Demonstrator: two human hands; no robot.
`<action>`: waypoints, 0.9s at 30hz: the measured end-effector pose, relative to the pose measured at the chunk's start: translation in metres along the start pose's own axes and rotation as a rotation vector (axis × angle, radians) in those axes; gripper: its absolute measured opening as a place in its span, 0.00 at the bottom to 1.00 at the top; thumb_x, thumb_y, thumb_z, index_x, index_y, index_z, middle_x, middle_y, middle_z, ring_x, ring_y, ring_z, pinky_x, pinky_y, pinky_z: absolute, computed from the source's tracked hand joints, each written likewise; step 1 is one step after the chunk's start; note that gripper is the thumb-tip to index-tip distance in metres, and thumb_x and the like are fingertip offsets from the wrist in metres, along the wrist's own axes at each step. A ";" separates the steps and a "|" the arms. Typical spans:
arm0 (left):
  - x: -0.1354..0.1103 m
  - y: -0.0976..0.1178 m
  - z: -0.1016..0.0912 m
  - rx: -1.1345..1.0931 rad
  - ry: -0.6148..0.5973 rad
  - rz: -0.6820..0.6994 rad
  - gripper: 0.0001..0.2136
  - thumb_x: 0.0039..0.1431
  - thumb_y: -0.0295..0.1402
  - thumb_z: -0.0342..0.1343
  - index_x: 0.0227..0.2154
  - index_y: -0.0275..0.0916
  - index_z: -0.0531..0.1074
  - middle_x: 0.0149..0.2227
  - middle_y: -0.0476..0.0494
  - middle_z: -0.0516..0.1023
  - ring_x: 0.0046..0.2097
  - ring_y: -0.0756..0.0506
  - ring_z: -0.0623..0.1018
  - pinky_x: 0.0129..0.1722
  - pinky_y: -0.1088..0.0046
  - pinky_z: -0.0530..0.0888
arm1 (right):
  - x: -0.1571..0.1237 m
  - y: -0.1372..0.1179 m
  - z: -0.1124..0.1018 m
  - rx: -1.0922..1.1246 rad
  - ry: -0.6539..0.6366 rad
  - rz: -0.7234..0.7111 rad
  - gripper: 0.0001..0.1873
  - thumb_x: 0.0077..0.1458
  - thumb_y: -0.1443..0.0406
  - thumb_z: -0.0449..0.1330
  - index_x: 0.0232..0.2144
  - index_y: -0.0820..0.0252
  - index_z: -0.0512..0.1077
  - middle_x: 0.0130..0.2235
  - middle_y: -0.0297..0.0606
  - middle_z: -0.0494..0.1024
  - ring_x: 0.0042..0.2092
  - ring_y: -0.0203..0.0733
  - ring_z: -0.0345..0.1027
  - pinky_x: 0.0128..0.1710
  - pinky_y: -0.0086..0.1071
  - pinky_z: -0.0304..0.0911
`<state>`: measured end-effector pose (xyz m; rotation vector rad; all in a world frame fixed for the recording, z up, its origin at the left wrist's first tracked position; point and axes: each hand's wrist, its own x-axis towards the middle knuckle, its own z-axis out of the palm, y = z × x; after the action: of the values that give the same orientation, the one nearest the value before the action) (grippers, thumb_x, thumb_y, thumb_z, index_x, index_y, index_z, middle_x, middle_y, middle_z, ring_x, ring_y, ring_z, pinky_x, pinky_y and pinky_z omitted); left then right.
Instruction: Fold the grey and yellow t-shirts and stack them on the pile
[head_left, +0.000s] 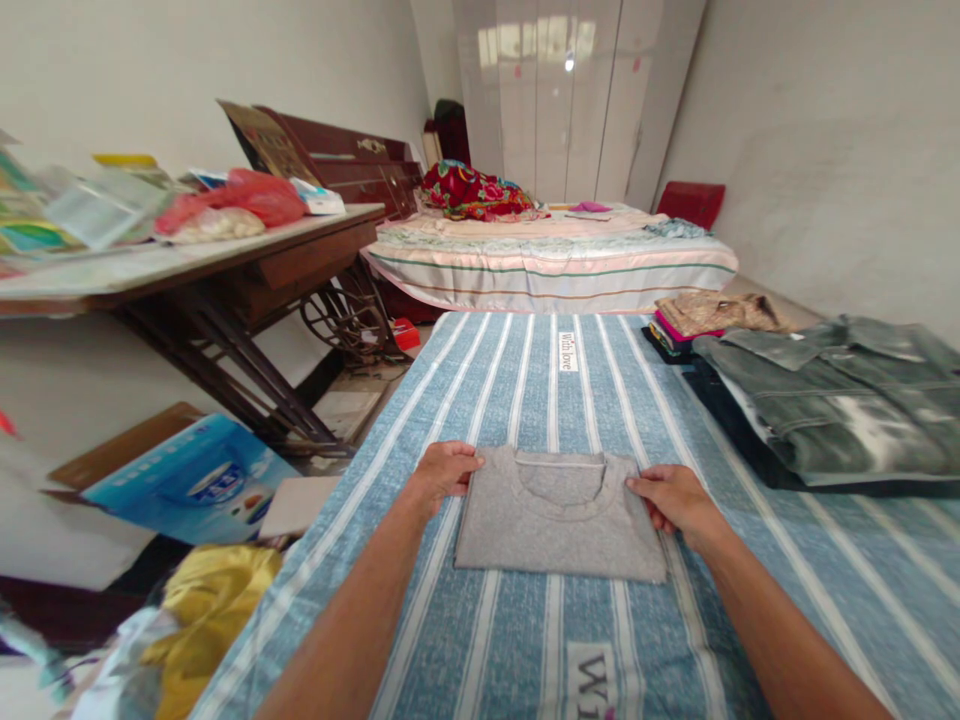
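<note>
A grey T-shirt (555, 530), folded into a neat rectangle with its round neckline facing up, lies on the blue and white striped bed cover (517, 400). My left hand (444, 472) pinches the shirt's upper left corner between thumb and fingers. On the opposite side, my right hand (675, 500) grips the upper right edge, its thumb on top and the other fingers curled at the side. The shirt rests flat, its collar edge away from me.
Folded dark green jackets (847, 400) are stacked to the right, beside a smaller pile of folded clothes (697, 320). A sewing machine table (187, 260) stands left, with a blue carton (202, 480) and yellow cloth (217, 600) below. Another bed (555, 260) is beyond.
</note>
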<state>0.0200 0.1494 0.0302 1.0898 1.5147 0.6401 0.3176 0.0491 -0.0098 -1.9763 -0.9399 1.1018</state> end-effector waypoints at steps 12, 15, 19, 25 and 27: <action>-0.011 0.009 0.002 0.148 -0.071 -0.010 0.11 0.37 0.35 0.61 0.25 0.36 0.70 0.21 0.50 0.72 0.25 0.49 0.71 0.24 0.73 0.68 | -0.001 0.006 0.001 0.050 0.047 -0.129 0.09 0.44 0.59 0.58 0.21 0.59 0.67 0.14 0.26 0.63 0.17 0.32 0.58 0.15 0.25 0.50; -0.015 0.011 0.001 0.154 -0.109 0.002 0.12 0.35 0.35 0.61 0.26 0.36 0.70 0.22 0.51 0.71 0.26 0.49 0.71 0.25 0.72 0.69 | 0.001 0.008 0.001 0.038 0.072 -0.214 0.10 0.42 0.58 0.58 0.20 0.59 0.67 0.17 0.27 0.65 0.19 0.32 0.59 0.17 0.25 0.52; -0.021 0.012 0.003 0.162 -0.110 0.062 0.13 0.33 0.35 0.59 0.27 0.38 0.70 0.23 0.52 0.70 0.29 0.48 0.71 0.25 0.74 0.68 | -0.002 0.005 0.002 0.047 0.078 -0.209 0.11 0.42 0.57 0.57 0.21 0.58 0.66 0.17 0.27 0.65 0.18 0.33 0.59 0.16 0.25 0.52; -0.026 0.009 0.002 0.179 -0.112 0.118 0.18 0.35 0.38 0.59 0.34 0.40 0.71 0.24 0.53 0.67 0.30 0.47 0.70 0.23 0.76 0.66 | -0.012 -0.002 0.005 0.164 0.048 -0.112 0.11 0.42 0.56 0.57 0.22 0.56 0.64 0.14 0.24 0.61 0.15 0.33 0.56 0.12 0.26 0.50; -0.028 0.008 0.000 0.192 -0.145 0.108 0.22 0.35 0.37 0.60 0.39 0.40 0.71 0.25 0.52 0.67 0.31 0.47 0.70 0.23 0.76 0.67 | -0.013 -0.002 0.004 0.188 0.032 -0.096 0.11 0.42 0.56 0.58 0.23 0.57 0.64 0.15 0.25 0.61 0.16 0.33 0.57 0.12 0.25 0.51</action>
<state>0.0209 0.1278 0.0497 1.3423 1.4202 0.4843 0.3087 0.0402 -0.0051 -1.7734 -0.8714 1.0610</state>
